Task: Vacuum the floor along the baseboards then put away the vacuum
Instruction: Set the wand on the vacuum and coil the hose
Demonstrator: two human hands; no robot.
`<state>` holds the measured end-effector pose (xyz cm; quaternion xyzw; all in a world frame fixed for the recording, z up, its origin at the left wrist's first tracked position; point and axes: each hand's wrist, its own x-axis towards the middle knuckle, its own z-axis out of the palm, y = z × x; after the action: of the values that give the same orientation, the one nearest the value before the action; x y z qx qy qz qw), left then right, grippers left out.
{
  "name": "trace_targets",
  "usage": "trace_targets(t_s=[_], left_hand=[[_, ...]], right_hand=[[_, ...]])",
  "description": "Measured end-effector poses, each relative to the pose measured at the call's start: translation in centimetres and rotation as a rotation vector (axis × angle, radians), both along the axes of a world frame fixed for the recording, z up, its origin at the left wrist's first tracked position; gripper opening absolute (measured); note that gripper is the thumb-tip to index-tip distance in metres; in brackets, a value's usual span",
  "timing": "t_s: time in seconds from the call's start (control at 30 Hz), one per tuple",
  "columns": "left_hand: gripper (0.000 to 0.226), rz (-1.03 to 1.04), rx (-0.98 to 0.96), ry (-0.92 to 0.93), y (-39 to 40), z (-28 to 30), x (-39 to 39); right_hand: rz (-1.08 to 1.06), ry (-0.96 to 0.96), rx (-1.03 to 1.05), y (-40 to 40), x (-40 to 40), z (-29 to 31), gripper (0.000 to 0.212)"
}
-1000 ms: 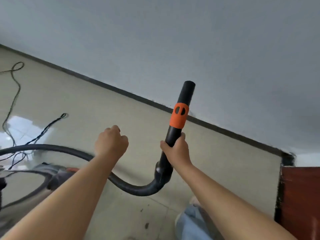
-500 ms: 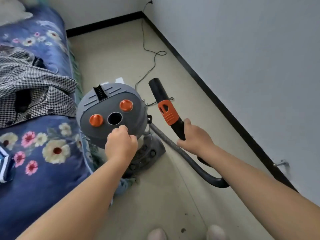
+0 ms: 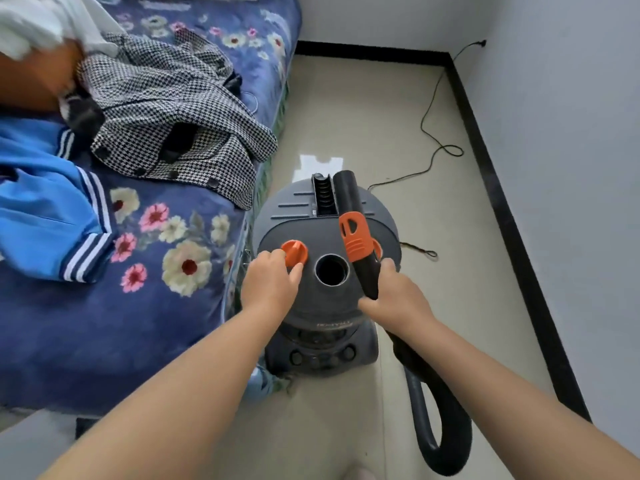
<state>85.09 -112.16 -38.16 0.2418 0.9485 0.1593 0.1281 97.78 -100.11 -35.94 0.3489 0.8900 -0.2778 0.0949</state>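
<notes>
Beside the bed (image 3: pixel 104 323), at the left, a houndstooth jacket (image 3: pixel 180 109) lay on the floral cover. Next came the grey vacuum (image 3: pixel 322 306) on the floor, where the left hand (image 3: pixel 270 289) pressed loosely curled fingers against an orange knob (image 3: pixel 294 252), holding nothing. Further right, the right hand (image 3: pixel 398 303) gripped the hose wand (image 3: pixel 356 237) above the canister's round port (image 3: pixel 330 270), with the baseboard (image 3: pixel 512 220) beyond. Judging by this, putting away seemed underway; next, the wand probably needed seating or stowing.
</notes>
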Motion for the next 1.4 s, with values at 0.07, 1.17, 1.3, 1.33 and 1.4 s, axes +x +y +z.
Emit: trace_targets(t_s=[0.07,1.17,1.3,1.33,1.4], left_hand=[[0.04,0.052,0.015,-0.025,2.4,-1.2,-0.8],[0.043,-0.523,0.289,0.388,12.8,5.1,-18.1],[0.029,-0.355,0.252,0.247,11.5,5.3,-23.4],[0.029,-0.331,0.234,0.224,10.5,5.1,-24.7],[0.033,-0.241,0.223,0.121,8.2,4.5,-26.5]], right_hand=[[0.022,0.007,0.009,1.8,-0.9,-1.0,0.038],[0.609,-0.08,0.249,15.1,-19.5,6.8,0.035],[0.488,-0.13,0.277,19.0,-21.1,7.5,0.068],[0.424,-0.125,0.244,20.2,-21.0,7.3,0.074],[0.325,-0.088,0.153,22.3,-20.8,6.3,0.075]])
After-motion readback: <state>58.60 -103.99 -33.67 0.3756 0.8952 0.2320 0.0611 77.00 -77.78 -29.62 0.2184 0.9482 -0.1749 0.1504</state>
